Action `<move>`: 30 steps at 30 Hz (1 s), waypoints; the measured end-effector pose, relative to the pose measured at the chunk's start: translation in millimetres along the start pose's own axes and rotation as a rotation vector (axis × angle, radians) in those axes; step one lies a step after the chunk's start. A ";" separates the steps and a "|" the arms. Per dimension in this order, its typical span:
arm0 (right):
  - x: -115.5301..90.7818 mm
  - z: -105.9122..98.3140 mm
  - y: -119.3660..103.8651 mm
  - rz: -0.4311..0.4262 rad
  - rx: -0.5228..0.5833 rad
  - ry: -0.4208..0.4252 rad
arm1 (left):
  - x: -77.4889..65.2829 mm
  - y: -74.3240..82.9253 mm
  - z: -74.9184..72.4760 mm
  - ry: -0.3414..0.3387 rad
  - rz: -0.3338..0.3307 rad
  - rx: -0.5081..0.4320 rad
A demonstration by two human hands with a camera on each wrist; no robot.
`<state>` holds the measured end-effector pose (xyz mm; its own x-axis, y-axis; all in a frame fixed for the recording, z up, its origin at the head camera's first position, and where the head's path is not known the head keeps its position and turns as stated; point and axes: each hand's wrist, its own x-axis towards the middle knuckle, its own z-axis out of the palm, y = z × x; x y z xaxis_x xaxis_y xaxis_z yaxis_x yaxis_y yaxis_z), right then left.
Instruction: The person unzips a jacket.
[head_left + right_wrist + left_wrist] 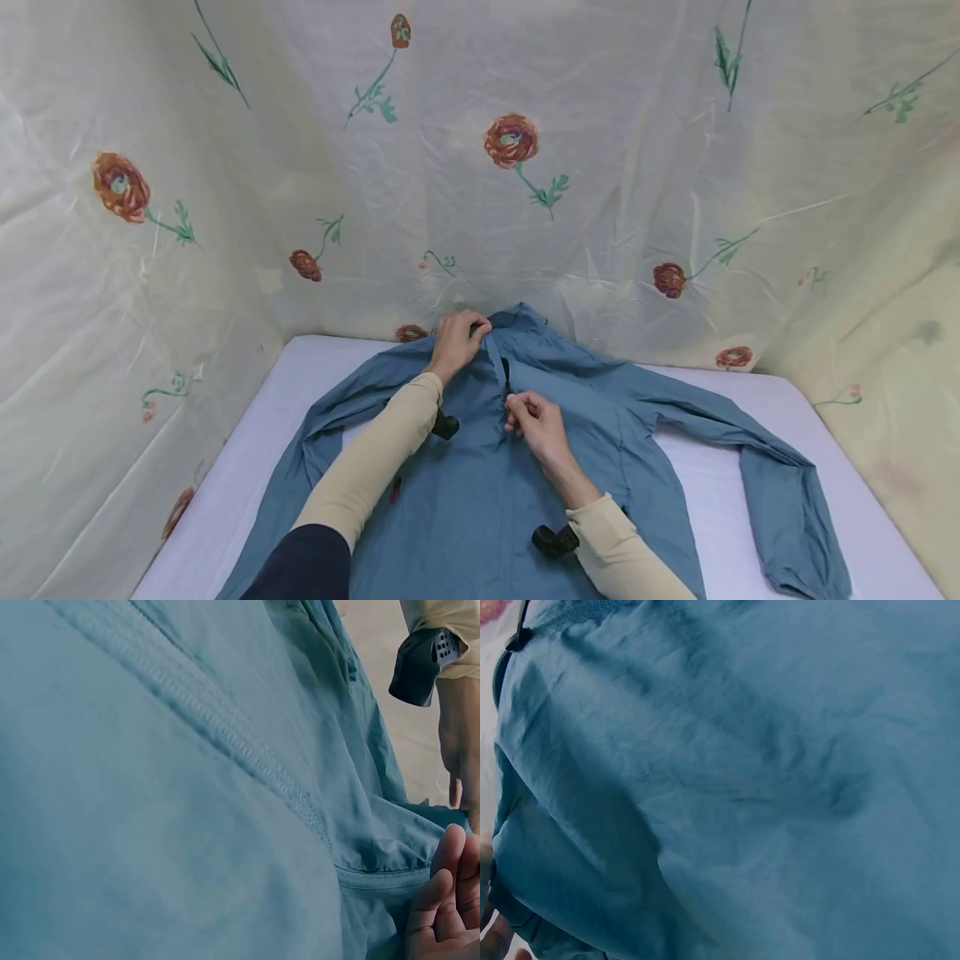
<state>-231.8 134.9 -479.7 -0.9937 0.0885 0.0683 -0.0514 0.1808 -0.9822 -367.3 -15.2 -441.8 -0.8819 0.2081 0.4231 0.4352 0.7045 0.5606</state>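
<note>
A blue zip-up jacket (442, 533) lies spread on the white table, front side up, with its collar (521, 317) at the far edge. My left hand (459, 340) pinches the jacket's edge beside the collar; in the left wrist view, its fingers (495, 939) show at the lower left, partly behind the cloth. Lower on the front, my right hand (538, 423) has its fingers curled at the zipper, pinching the black zipper pull (519, 636). Above those fingers the front parts in a narrow dark gap. In the right wrist view, the zipper (225, 724) runs down toward my curled fingers (431, 900).
Floral sheeting (600, 183) hangs behind the table and along both sides. The jacket's right-hand sleeve (787, 500) bends toward the near edge of the white tabletop (716, 500). A small red mark (395, 489) shows on the jacket front. Black cameras (555, 542) sit at both wrists.
</note>
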 end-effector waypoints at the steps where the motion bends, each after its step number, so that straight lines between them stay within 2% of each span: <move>1: -0.3 0.1 -0.1 -0.006 0.001 0.003 | 0.0 -0.2 0.6 0.002 -0.002 0.007; 8: -4.5 0.1 -2.4 0.068 -0.005 0.017 | -0.4 -1.1 4.8 0.004 -0.029 0.026; 11: -5.8 -0.2 -2.6 0.080 -0.003 0.024 | -2.0 -0.7 5.4 0.042 -0.011 0.055; 13: -5.7 -0.8 -2.8 0.076 0.003 0.023 | -5.1 0.1 6.3 0.075 0.050 0.104; 15: -4.9 -1.8 -2.7 0.072 0.014 0.022 | -11.6 2.4 7.7 0.085 0.158 0.136; 18: -3.0 -3.3 -3.5 0.055 0.032 0.023 | -27.7 5.8 10.4 0.011 0.332 0.128; 20: -1.7 -4.8 -4.2 0.044 0.040 0.027 | -39.5 7.7 12.3 -0.071 0.381 0.073; 21: -1.1 -5.6 -4.5 0.039 0.043 0.029 | -44.6 7.8 13.7 -0.103 0.387 0.055; 23: 0.1 -6.5 -5.1 0.031 0.045 0.029 | -52.7 8.2 15.4 -0.138 0.352 0.015; 26: 1.0 -6.3 -5.6 0.036 0.049 0.023 | -58.6 7.0 17.1 -0.142 0.283 -0.034; 30: 0.9 -4.7 -6.9 0.046 0.059 0.028 | -59.1 5.6 17.9 -0.157 0.193 -0.105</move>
<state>-231.9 138.3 -472.0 -0.9921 0.1229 0.0270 -0.0125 0.1178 -0.9930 -316.0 -11.4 -476.4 -0.7942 0.4404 0.4186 0.6076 0.5686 0.5546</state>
